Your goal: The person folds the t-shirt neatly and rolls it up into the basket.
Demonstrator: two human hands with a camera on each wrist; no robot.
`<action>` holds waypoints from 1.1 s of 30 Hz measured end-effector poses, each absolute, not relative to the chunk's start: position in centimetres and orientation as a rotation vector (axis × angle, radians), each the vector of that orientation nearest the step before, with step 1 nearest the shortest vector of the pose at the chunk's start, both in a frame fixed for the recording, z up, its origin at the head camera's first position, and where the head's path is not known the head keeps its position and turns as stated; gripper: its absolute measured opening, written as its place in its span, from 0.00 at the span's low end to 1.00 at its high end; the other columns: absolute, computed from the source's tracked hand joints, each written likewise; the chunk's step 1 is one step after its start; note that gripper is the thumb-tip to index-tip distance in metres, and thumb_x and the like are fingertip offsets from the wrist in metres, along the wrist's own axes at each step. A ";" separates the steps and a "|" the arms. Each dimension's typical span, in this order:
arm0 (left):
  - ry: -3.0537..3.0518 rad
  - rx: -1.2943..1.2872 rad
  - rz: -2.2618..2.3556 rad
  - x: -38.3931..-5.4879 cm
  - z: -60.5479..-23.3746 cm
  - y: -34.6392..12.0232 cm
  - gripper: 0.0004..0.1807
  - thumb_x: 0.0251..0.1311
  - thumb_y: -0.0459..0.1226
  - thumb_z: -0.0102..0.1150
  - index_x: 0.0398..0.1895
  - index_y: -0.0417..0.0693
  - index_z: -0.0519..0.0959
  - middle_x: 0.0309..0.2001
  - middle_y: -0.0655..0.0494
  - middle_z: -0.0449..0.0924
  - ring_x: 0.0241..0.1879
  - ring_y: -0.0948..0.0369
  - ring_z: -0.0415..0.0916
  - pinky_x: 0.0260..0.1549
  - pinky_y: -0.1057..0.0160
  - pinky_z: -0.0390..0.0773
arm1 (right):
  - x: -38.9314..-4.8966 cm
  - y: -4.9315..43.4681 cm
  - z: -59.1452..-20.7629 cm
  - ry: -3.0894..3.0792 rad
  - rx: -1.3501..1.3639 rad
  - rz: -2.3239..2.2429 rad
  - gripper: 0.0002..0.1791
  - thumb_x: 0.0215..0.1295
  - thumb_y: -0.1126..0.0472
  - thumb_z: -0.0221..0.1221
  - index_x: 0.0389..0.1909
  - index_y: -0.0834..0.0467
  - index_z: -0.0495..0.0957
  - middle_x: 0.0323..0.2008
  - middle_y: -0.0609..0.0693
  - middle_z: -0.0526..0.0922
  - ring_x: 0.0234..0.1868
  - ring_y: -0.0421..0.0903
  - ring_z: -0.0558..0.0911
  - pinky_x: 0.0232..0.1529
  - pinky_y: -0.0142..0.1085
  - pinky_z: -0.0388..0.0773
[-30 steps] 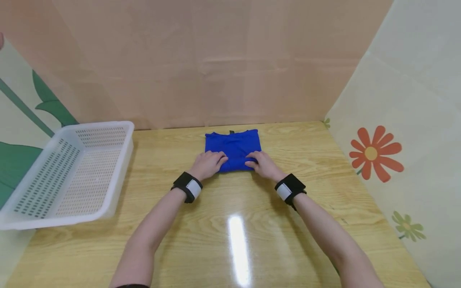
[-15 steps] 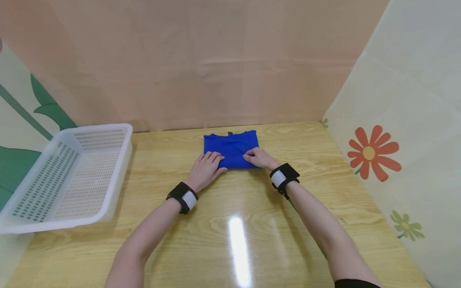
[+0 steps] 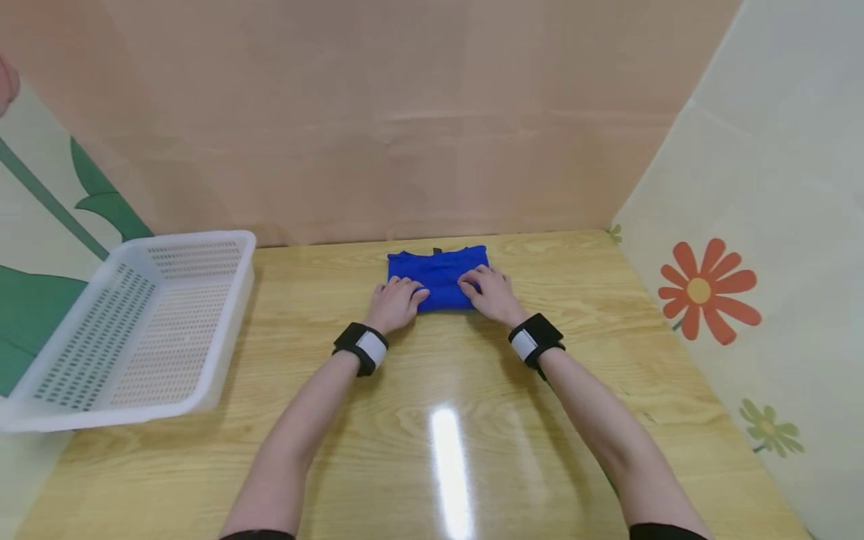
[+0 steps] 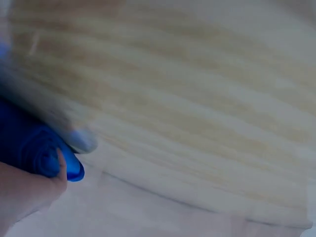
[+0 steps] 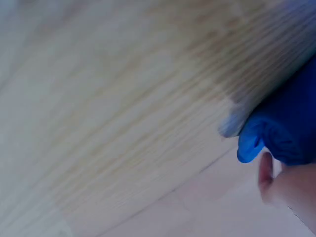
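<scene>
A blue folded garment, seemingly a shirt [image 3: 442, 277], lies near the back of the table, a small dark tag at its far edge. Its near edge is rolled, and the wrist views show layers coiled at both ends of the roll [image 4: 42, 150]. At the left end, my left hand [image 3: 394, 304] grips the roll with curled fingers, the thumb on the near side. My right hand [image 3: 496, 295] holds the right end, fingers bent over the cloth. In the right wrist view the roll's end [image 5: 276, 136] sits just above a digit [image 5: 265, 170]. Part of the roll is hidden under the hands.
A white perforated plastic basket [image 3: 232, 330] stands at the left side of the wooden table [image 3: 378, 442]. A peach-coloured backdrop [image 3: 418, 150] rises behind the table, and a flower-printed sheet [image 3: 776, 210] borders the right.
The near edge of the shirt has rolled farther away from me, so less flat cloth shows. My left hand spread flatter midway and now curls on the roll again; both hands have shifted slightly forward.
</scene>
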State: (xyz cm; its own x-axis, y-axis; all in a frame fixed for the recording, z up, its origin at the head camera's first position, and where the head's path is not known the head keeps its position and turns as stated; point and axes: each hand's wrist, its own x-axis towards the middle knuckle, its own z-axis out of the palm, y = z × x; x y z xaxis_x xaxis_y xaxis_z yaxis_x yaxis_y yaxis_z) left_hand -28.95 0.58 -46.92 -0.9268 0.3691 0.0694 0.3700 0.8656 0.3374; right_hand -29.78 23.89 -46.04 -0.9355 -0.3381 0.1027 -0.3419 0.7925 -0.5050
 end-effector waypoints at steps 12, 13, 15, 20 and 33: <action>-3.213 -0.484 -0.467 -30.5 -45.5 1.6 0.28 0.81 0.52 0.30 0.57 0.50 0.81 0.61 0.52 0.77 0.66 0.49 0.66 0.70 0.35 0.58 | -29.6 23.7 -45.9 -2.901 0.766 0.676 0.21 0.65 0.56 0.68 0.54 0.63 0.81 0.52 0.61 0.83 0.58 0.62 0.77 0.65 0.57 0.70; -3.212 -0.489 -0.451 -30.5 -45.5 1.6 0.28 0.81 0.52 0.29 0.58 0.50 0.80 0.61 0.53 0.77 0.66 0.49 0.66 0.70 0.35 0.59 | -29.8 23.7 -46.0 -2.886 0.768 0.699 0.20 0.65 0.57 0.67 0.53 0.64 0.81 0.51 0.62 0.84 0.57 0.61 0.78 0.65 0.56 0.71; -3.199 -0.508 -0.411 -30.6 -45.7 1.6 0.29 0.81 0.52 0.28 0.59 0.52 0.80 0.62 0.53 0.77 0.66 0.48 0.66 0.70 0.35 0.59 | -30.1 23.7 -46.3 -2.863 0.759 0.749 0.19 0.66 0.58 0.67 0.52 0.66 0.82 0.50 0.63 0.85 0.56 0.61 0.80 0.64 0.55 0.73; -3.094 -0.572 -0.269 -30.1 -46.5 1.5 0.29 0.81 0.53 0.26 0.62 0.54 0.77 0.62 0.54 0.77 0.66 0.49 0.67 0.69 0.38 0.62 | -30.8 23.6 -46.5 -2.862 0.704 0.873 0.18 0.67 0.59 0.65 0.51 0.67 0.83 0.49 0.64 0.86 0.54 0.60 0.82 0.60 0.54 0.76; -2.816 -0.720 -0.104 -28.6 -48.2 1.4 0.26 0.77 0.51 0.44 0.68 0.45 0.68 0.69 0.47 0.69 0.70 0.49 0.64 0.70 0.43 0.66 | -33.3 24.0 -46.0 -3.102 0.524 1.097 0.22 0.74 0.55 0.58 0.60 0.67 0.79 0.61 0.65 0.80 0.64 0.61 0.78 0.64 0.54 0.75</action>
State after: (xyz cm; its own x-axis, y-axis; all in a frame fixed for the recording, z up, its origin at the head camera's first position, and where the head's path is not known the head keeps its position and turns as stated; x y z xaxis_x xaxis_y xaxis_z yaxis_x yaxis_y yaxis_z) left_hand -28.59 1.44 -48.16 -0.8521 0.4644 0.2414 0.4810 0.8767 0.0113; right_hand -33.29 23.96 -45.97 -0.9330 -0.3523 -0.0738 -0.2276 0.7362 -0.6374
